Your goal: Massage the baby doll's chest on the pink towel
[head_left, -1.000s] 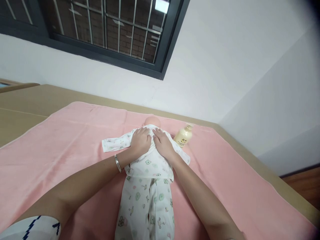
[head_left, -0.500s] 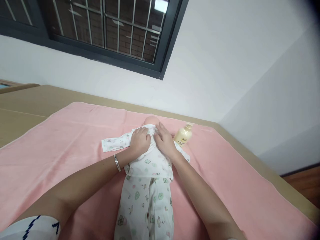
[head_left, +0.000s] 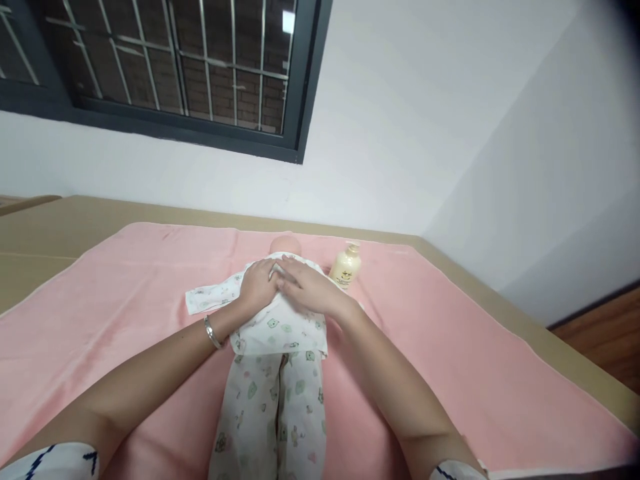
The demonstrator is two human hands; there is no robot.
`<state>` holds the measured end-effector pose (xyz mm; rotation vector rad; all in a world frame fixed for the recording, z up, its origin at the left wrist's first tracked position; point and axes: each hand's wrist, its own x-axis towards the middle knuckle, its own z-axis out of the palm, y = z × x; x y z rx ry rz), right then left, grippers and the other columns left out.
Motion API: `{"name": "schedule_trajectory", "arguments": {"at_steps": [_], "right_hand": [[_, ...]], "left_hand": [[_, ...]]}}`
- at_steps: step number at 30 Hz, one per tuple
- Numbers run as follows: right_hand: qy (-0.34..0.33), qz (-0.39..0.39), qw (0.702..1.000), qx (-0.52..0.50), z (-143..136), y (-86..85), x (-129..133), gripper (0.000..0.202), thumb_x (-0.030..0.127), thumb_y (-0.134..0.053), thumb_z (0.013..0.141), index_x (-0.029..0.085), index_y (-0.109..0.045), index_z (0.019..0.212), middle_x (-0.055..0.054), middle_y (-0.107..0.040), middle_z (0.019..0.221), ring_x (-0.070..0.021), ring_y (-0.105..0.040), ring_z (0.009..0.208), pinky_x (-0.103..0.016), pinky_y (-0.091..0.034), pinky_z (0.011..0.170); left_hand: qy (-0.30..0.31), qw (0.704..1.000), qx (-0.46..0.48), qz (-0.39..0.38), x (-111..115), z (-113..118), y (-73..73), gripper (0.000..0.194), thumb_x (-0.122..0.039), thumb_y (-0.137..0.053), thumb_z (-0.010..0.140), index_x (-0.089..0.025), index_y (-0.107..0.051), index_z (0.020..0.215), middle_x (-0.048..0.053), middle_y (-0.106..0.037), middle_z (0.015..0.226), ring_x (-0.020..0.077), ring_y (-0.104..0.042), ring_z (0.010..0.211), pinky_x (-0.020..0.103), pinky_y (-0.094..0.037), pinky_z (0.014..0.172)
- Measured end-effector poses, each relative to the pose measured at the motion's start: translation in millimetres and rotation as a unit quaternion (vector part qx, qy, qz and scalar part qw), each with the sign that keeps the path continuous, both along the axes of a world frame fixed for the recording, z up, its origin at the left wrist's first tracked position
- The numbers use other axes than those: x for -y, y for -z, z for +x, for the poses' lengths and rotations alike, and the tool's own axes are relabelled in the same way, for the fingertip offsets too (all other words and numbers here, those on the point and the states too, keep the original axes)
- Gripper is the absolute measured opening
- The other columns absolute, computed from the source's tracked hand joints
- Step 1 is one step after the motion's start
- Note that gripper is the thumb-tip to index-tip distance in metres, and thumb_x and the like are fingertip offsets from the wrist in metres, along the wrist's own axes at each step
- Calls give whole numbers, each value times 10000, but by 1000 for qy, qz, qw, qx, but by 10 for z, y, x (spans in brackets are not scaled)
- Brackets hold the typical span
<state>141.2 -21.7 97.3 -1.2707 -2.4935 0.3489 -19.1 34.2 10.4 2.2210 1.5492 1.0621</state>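
A baby doll (head_left: 285, 245) lies stretched out on a pink blanket, its head at the far end, in a white printed top (head_left: 280, 337) and matching printed trousers (head_left: 250, 407). My left hand (head_left: 257, 287) rests flat on the upper part of the top. Over the same spot lies my right hand (head_left: 309, 287), fingers extended and pointing left, their tips meeting my left hand. Both palms are hidden. One sleeve (head_left: 210, 298) of the top spreads out to the left; my right hand and forearm largely cover the other side.
A cream pump bottle (head_left: 346, 265) stands just right of the doll's shoulder. The pink blanket (head_left: 450, 373) covers most of a tan surface (head_left: 125, 210), which meets a white wall (head_left: 370, 153) below a dark-framed barred window (head_left: 200, 133).
My right hand has swung left across the doll's upper body and now meets my left hand. My left hand stays on the top. The whole view has shifted slightly.
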Motion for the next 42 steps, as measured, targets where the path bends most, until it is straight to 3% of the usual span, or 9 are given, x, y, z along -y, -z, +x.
{"name": "schedule_trajectory", "arguments": {"at_steps": [4,8,11,15,20,23,29,38,42], "right_hand": [[72,30,994,-78,435,-407,110,604,416,-454,991,207,-353,1549,-77,-290,1621,-247,-248,1511,-462,-204,1245],[191,40,970,-147,983,-592,16,618,481,-374,1012,195,-330,1558,-73,-265,1633,-230,-231,1517,-431,-178,1251],[283,43,949,-128,1243,-560,-139,622,405,-354,1015,102,-305,1556,-137,-217,1641,-255,-193,1527,-441,-168,1248],[259,27,964,-56,1274,-418,-294,518,278,-360,997,73,-450,1464,-177,-383,1568,-256,-306,1487,-402,-248,1218],[243,56,968,40,1078,-331,-331,442,126,-390,951,53,-537,1361,-206,-500,1473,-245,-445,1394,-352,-336,1146],[254,60,963,64,998,-334,-301,405,79,-410,922,43,-594,1280,-234,-549,1408,-282,-474,1361,-407,-328,1139],[272,77,952,114,951,-317,-267,442,127,-405,935,86,-543,1353,-205,-500,1472,-300,-426,1400,-457,-369,1113],[278,35,942,182,885,-270,-262,652,208,-429,951,5,-256,1546,-237,-197,1624,-337,-164,1524,-499,-296,1178],[303,35,929,210,779,-256,-229,587,264,-528,935,29,-430,1465,-255,-118,1636,-404,-76,1525,-569,-267,1166]], "left_hand": [[7,995,66,-73,79,33,-163,506,-337,-407,933,-100,-579,1346,173,-554,1450,316,-478,1379,457,-311,1186],[52,955,265,-121,213,275,-449,508,-423,-418,956,-153,-582,1354,124,-503,1511,269,-405,1447,409,-245,1230],[143,838,471,-235,222,594,-706,526,-451,-376,969,-121,-599,1313,173,-539,1468,256,-483,1395,391,-337,1190],[198,645,610,-416,68,1000,-978,684,-522,-276,983,-61,-413,1470,234,-421,1541,259,-460,1413,373,-430,1127],[192,529,685,-463,-142,1290,-1072,718,-481,-177,991,-21,-260,1537,251,-376,1559,254,-448,1421,335,-541,1003],[195,520,695,-456,-187,1361,-1065,723,-476,-180,987,-1,-268,1526,273,-433,1509,255,-529,1352,321,-572,949],[214,587,644,-440,-161,1265,-1005,728,-505,-145,975,-50,-313,1518,259,-455,1497,248,-589,1290,339,-575,947],[174,562,659,-469,143,439,-812,676,-495,-327,955,-69,-363,1478,233,-483,1491,249,-551,1337,356,-507,1055],[145,555,669,-472,308,102,-894,637,-454,-361,947,-51,-396,1439,234,-493,1478,257,-553,1332,349,-506,1053]]}}
